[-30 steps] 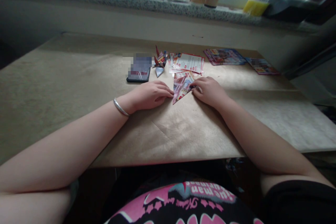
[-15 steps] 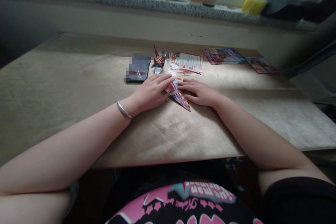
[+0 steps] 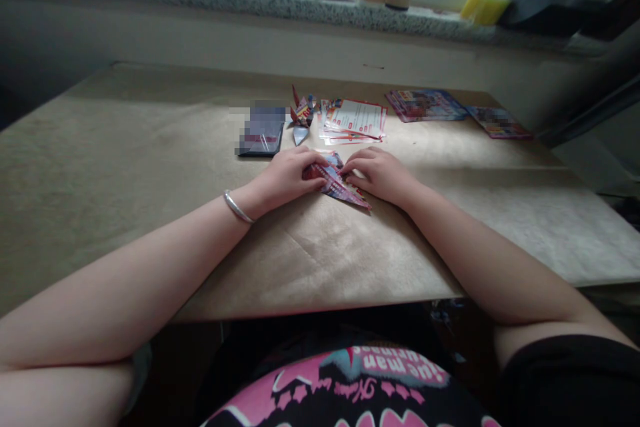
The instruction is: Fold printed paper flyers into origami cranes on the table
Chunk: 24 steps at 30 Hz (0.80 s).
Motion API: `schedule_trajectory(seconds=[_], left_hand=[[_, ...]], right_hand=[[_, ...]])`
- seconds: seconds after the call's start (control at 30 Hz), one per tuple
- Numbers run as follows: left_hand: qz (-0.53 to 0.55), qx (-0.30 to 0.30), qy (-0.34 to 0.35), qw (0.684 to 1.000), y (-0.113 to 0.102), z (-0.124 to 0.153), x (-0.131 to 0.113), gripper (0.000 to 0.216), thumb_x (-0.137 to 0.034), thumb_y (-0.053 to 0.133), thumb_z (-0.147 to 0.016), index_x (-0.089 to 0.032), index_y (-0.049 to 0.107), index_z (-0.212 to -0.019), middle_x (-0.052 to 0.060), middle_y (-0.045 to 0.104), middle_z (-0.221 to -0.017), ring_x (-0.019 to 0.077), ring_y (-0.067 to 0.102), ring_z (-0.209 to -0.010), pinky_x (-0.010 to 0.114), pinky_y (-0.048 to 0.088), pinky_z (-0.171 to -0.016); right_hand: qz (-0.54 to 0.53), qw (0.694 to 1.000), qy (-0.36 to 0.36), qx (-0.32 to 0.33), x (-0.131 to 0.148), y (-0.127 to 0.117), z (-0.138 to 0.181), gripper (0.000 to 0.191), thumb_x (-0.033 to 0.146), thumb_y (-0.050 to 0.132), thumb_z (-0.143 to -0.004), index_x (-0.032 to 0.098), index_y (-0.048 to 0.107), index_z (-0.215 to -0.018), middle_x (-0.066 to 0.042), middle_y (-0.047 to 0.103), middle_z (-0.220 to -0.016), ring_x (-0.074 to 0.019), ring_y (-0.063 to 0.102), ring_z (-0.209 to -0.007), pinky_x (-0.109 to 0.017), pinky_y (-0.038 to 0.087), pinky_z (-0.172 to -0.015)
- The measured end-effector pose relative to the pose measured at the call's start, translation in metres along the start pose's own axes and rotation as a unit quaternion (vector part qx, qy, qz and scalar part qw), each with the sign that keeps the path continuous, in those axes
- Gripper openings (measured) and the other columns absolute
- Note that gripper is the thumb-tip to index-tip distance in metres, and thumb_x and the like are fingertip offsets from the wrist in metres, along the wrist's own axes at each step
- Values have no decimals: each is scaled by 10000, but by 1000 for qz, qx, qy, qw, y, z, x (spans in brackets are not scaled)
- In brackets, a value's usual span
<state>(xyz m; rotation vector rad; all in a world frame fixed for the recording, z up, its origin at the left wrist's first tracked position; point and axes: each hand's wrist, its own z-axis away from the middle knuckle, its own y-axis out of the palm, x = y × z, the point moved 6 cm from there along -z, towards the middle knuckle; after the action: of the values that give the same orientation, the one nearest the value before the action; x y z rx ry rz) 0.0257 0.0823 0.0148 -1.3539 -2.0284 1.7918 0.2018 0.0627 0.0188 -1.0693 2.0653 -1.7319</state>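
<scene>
Between my hands lies a folded piece of printed paper [image 3: 345,192], mostly pink and red, with a pointed end toward me and to the right. My left hand [image 3: 293,175] grips its left part, thumb below and fingers above. On its upper right side, my right hand [image 3: 376,173] has bent fingers pinching or pressing the paper's edge; the fingertips partly cover it. Just beyond my left hand stands a folded paper figure [image 3: 303,111] with pointed tips, printed in dark red and yellow.
A dark phone-like slab [image 3: 263,130], partly blurred out, lies left of the paper figure. Printed sheets [image 3: 355,119] are spread behind my hands. Colourful printed stacks [image 3: 427,105] lie at the back right of the table [image 3: 125,167]. Bottles and a yellow item [image 3: 484,9] stand on the windowsill.
Both hands' fingers have gone from lying flatter on the folded paper to curling in on it. The paper has turned slightly, its point shifting right.
</scene>
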Motion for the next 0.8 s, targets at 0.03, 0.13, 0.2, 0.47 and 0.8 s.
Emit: schedule_trajectory(seconds=[0.03, 0.13, 0.2, 0.47, 0.8], left_hand=[[-12, -1, 9, 1000, 0, 0, -1, 312, -365, 673, -817, -180, 699, -1067, 39, 627, -908, 176, 585, -835, 308, 474, -812], [-48, -20, 12, 999, -3, 0, -3, 231, -366, 657, -828, -167, 687, -942, 30, 640, -825, 164, 566, -753, 292, 442, -753], [-62, -29, 5, 998, -5, 1, -4, 202, -362, 635, -840, -166, 669, -873, 28, 645, -795, 157, 558, -717, 287, 426, -725], [-34, -20, -21, 999, -6, 4, -6, 180, -338, 571, -864, -172, 612, -809, 27, 644, -768, 155, 548, -706, 270, 415, -660], [-19, -15, -2, 1000, -5, 5, -4, 163, -323, 572, -855, -173, 590, -794, 31, 624, -786, 163, 547, -731, 285, 427, -686]], right_hand=[[-1, 1000, -5, 9, 2, -1, 2, 245, 320, 592, -925, 270, 749, -1106, -62, 725, -1148, -237, 628, -1079, -441, 468, -1021], [-13, 999, -30, 39, 4, 1, 8, 363, 337, 597, -917, 274, 685, -1264, -48, 668, -1328, -265, 572, -1226, -482, 417, -1098], [-19, 997, -37, 59, 2, 5, 10, 457, 333, 596, -914, 276, 612, -1367, -32, 588, -1442, -291, 498, -1327, -514, 385, -1133], [1, 998, -57, 30, 5, 8, 4, 355, 291, 533, -953, 254, 671, -1277, -39, 646, -1369, -263, 549, -1275, -494, 396, -1123], [-6, 999, -33, 38, 13, 1, 11, 378, 339, 592, -885, 209, 675, -1229, -99, 663, -1293, -278, 581, -1190, -461, 445, -1064]])
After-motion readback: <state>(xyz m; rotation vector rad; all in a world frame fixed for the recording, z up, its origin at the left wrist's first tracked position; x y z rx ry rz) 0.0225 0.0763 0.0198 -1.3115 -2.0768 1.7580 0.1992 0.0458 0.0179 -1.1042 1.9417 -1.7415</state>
